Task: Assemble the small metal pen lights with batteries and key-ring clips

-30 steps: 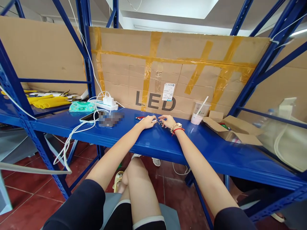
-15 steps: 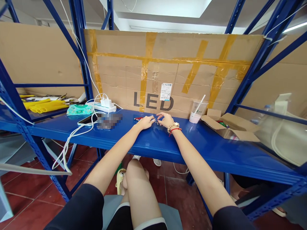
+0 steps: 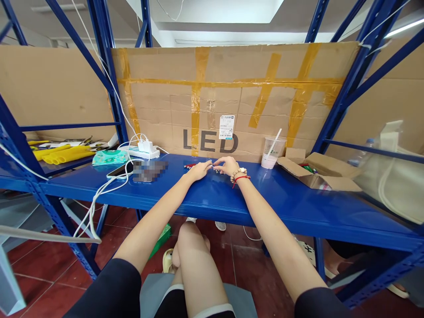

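Note:
Both hands meet at the back of the blue shelf (image 3: 265, 201), in front of the cardboard. My left hand (image 3: 200, 170) rests low there with its fingertips pressed together at a small whitish piece. My right hand (image 3: 228, 166), with a beaded bracelet and a red cord at the wrist, curls its thumb and fingers toward the same spot. What either hand grips is too small to make out. Slim red sticks (image 3: 190, 166) lie just left of my left hand, partly behind it. Tiny shiny pieces (image 3: 217, 171) are under my right fingers.
To the right stand a plastic cup (image 3: 270, 154) with a straw, an open carton (image 3: 319, 174) and a pale bag (image 3: 391, 176). On the left are a phone (image 3: 119, 170), a power strip (image 3: 141, 152), a green packet (image 3: 109, 157) and white cables (image 3: 99, 190) over the shelf edge.
The view has shifted slightly. My right fingers have come down a little and closer together, nearer my left fingertips. My left hand stays in about the same place.

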Available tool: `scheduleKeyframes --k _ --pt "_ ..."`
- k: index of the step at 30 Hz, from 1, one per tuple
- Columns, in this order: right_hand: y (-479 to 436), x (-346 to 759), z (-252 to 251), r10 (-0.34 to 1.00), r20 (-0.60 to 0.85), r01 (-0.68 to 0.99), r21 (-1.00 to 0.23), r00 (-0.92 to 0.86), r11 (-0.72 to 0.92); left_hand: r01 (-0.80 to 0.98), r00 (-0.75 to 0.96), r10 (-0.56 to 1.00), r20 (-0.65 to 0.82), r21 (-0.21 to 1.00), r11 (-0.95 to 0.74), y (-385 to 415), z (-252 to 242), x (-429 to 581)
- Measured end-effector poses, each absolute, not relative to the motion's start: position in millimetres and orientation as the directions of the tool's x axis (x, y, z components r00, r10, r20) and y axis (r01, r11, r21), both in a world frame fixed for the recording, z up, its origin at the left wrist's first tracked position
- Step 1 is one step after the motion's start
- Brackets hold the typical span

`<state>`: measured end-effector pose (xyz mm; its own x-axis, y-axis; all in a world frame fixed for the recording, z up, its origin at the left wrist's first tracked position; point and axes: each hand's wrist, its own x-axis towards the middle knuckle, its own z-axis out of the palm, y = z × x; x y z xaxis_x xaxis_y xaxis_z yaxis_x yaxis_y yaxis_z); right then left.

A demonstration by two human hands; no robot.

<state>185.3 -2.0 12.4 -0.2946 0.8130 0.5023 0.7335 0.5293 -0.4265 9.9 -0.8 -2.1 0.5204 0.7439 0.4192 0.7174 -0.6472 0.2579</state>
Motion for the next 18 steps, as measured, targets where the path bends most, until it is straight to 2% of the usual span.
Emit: scheduleKeyframes --k 10,14,18 --pt "-1.2 187.0 13.3 0.834 0.475 0.724 -0.465 -0.282 0.509 0.572 0.56 0.686 0.464 0.382 -0.726 12.8 -9.4 9.9" --pt "4.7 190.1 9.2 0.844 0.447 0.693 -0.507 -0.297 0.512 0.548 0.527 0.753 0.394 0.52 -0.655 17.6 -12.4 10.0" --pt "14.3 193.8 0.2 0.842 0.432 0.636 -0.56 -0.323 0.531 0.499 0.584 0.722 0.372 0.537 -0.68 17.1 -11.8 8.2"
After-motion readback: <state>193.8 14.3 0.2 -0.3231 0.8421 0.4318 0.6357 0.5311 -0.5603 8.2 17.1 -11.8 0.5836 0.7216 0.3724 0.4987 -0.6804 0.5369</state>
